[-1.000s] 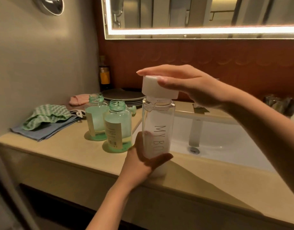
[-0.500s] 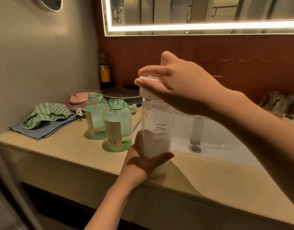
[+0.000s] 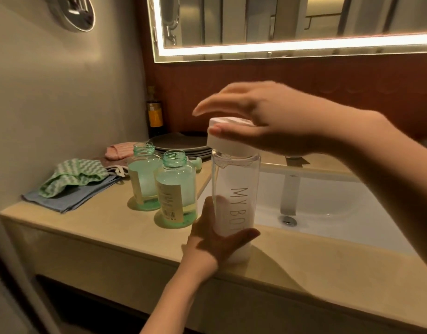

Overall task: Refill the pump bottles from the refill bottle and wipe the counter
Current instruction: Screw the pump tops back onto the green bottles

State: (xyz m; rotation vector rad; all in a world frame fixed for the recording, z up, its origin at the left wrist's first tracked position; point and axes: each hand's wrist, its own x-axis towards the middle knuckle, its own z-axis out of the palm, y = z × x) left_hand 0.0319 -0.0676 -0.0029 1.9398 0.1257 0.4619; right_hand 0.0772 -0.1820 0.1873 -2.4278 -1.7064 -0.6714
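Head view: the refill bottle point(image 3: 234, 201) stands upright near the counter point(image 3: 99, 227) edge, at 4 o'clock from the two uncapped pump bottles point(image 3: 159, 186). The left hand point(image 3: 215, 239) grips its lower body. The right hand point(image 3: 268, 116) hovers over the white cap point(image 3: 228, 141), thumb against its side, fingers lifted and blurred, so I cannot tell whether it grips. The smooth, stiff, clear wall probably makes it light and slippery, best held low. Its fill level is hard to read, and its base is partly hidden.
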